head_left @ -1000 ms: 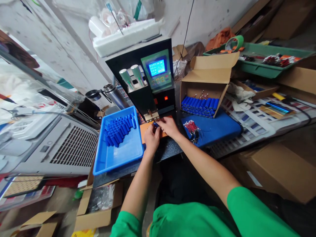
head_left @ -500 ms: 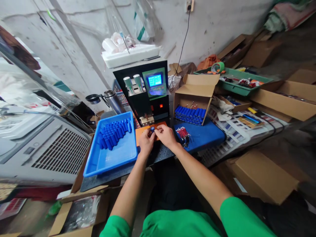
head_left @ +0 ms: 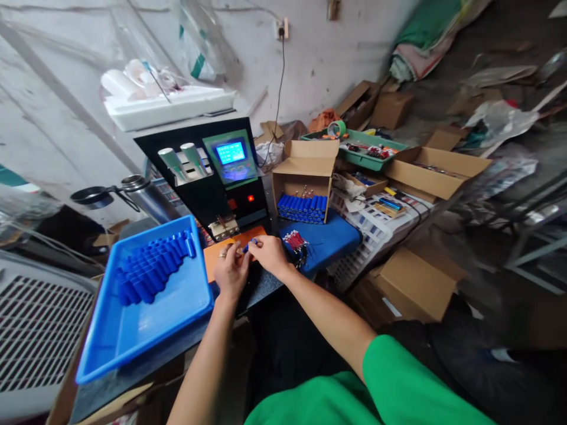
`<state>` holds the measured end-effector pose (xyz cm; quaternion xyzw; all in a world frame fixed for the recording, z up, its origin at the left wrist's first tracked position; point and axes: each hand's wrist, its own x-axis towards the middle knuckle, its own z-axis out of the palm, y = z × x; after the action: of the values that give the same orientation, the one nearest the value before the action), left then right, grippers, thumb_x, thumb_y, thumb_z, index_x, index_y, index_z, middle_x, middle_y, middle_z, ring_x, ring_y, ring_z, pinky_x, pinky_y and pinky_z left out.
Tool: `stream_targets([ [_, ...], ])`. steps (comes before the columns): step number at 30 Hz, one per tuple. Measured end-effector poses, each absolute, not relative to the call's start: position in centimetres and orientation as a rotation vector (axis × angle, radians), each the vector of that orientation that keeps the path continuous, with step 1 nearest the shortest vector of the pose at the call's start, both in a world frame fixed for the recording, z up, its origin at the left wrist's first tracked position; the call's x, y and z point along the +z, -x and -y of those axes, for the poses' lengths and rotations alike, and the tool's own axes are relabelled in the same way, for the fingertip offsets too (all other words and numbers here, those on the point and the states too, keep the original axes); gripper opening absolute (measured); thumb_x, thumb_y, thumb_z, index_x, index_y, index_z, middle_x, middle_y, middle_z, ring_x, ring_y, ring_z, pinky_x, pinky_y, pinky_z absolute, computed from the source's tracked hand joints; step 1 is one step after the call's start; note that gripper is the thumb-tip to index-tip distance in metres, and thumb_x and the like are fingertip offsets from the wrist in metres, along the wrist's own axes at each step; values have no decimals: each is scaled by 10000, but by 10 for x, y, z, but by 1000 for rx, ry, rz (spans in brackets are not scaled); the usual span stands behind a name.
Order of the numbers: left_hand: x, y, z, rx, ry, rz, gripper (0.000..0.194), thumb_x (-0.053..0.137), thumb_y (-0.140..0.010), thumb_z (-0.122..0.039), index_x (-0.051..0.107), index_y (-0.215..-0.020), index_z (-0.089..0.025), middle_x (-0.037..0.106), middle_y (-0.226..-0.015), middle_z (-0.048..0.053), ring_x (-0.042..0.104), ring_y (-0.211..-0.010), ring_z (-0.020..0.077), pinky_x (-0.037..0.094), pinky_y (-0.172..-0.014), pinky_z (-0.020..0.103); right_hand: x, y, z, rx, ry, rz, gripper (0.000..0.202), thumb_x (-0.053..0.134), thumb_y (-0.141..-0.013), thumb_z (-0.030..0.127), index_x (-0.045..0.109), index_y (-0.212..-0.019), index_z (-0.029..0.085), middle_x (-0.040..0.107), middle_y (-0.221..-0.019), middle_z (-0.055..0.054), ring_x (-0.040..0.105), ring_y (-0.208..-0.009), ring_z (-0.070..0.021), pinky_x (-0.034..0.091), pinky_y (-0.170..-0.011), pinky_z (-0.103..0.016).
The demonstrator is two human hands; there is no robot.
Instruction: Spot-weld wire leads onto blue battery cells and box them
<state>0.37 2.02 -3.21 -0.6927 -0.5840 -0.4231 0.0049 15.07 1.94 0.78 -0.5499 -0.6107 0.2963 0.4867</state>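
Two hands, left [head_left: 233, 271] and right [head_left: 268, 254], are pinching one blue cylinder [head_left: 248, 245] before the black machine [head_left: 201, 171], fingers nearly closed.

Single view, head-worn: lens sits above the green shirt [head_left: 323, 404], faces forward and steeply down over the bench [head_left: 266, 288]. Wide take, room edges stretched. Green sleeve [head_left: 398, 375] nearest, at lower right; left hand [head_left: 233, 268] and right hand [head_left: 269, 255] at arm's reach, near mid-frame; pale wall [head_left: 319, 41] farther off, up top
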Motion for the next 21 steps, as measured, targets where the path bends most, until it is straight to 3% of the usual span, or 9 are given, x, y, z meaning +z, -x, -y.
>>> stream_targets([
  [3, -32, -1, -20, -1338, 2175, 1762, 368, 635, -883, -470, 701, -1124, -200, 703, -1129, 119, 676, -988, 252, 493, -813, 327, 3, -184, -29, 571, 1337, 1404, 267, 531, -943, 326, 754, -886, 191, 692, -705, -15, 634, -667, -159, 498, -665, -245],
  [7, -31, -2, -19, -1312, 2214, 1719, 305, 595, -910, -476, 726, -978, -209, 733, -1004, 85, 685, -861, 230, 480, -744, 319, -1, -251, -47, 130, 1398, 1343, 360, 507, -971, 320, 729, -1181, 131, 715, -958, -120, 666, -843, -205, 538, -868, -318],
  [13, -27, -4, -19, -1280, 2181, 1730, 314, 565, -929, -471, 732, -965, -208, 748, -973, 74, 692, -844, 218, 469, -726, 305, 2, -307, -73, -119, 1778, 1673, 424, 427, -1014, 235, 618, -1364, 89, 662, -1123, -195, 661, -1023, -267, 520, -958, -360],
  [17, -25, -3, -16, -1230, 2202, 1731, 319, 552, -942, -461, 733, -977, -200, 752, -980, 69, 697, -863, 212, 483, -753, 301, 13, -297, -85, -142, 2123, 1904, 435, 351, -1029, 152, 545, -1406, 54, 626, -1211, -224, 655, -1096, -256, 513, -954, -328],
  [21, -26, -3, -15, -1247, 2210, 1702, 306, 554, -946, -456, 728, -967, -205, 753, -987, 63, 702, -868, 215, 491, -754, 307, 27, -291, -92, -155, 2272, 1947, 428, 311, -1004, 76, 578, -1336, 47, 610, -1237, -254, 676, -1099, -260, 530, -924, -331],
])
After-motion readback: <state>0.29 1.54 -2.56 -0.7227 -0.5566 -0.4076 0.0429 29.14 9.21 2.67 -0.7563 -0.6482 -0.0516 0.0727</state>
